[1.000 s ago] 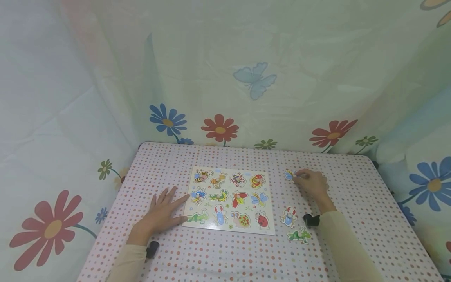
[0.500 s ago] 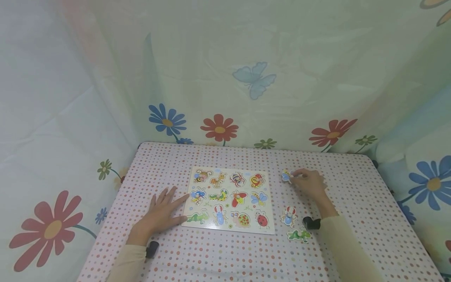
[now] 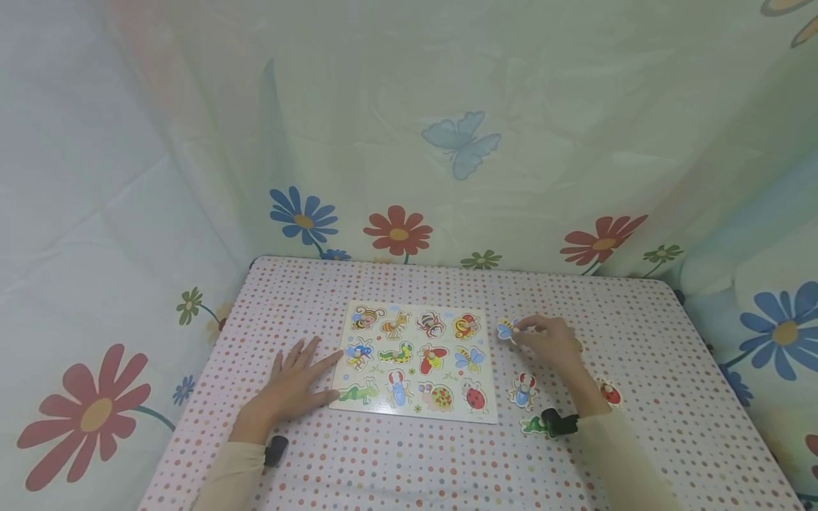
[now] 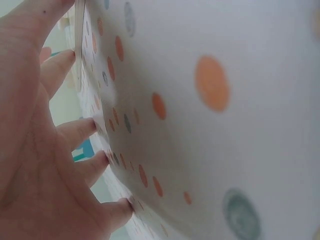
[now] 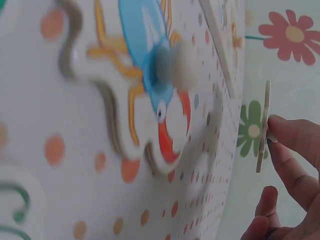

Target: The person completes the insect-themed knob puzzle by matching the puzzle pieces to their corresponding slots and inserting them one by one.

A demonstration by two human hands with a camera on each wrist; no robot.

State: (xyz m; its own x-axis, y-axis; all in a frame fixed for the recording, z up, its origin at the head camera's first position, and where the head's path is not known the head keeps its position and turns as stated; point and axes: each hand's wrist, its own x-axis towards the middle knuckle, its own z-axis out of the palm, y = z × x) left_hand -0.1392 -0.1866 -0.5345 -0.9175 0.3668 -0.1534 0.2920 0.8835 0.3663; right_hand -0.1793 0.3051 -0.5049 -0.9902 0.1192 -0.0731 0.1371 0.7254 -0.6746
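Observation:
My left hand (image 3: 290, 387) lies with spread fingers at the left side of the insect puzzle board (image 3: 456, 416), thumb and index finger at its edge. The left wrist view shows its other fingertips on the cloth. My right hand (image 3: 552, 348) pinches an insect puzzle piece (image 3: 507, 329) with blue wings and a yellow striped body, just right of the board. In the right wrist view, this piece (image 5: 264, 127) appears edge-on, raised off the table, with thumb and finger at its back. A beetle piece (image 3: 523, 392) with red pincers lies below that hand.
A green insect piece (image 3: 533, 426) lies near the beetle, partly covered by the black wrist camera (image 3: 559, 422). Right of the forearm is a ladybug piece (image 3: 610, 392). A dotted cloth (image 3: 409, 468) covers the table, and flowered curtains (image 3: 358, 128) stand behind it.
My right hand has carried the winged insect piece left and slightly nearer, toward the board. The ladybug piece has come out from behind the right forearm. My left hand has stayed still.

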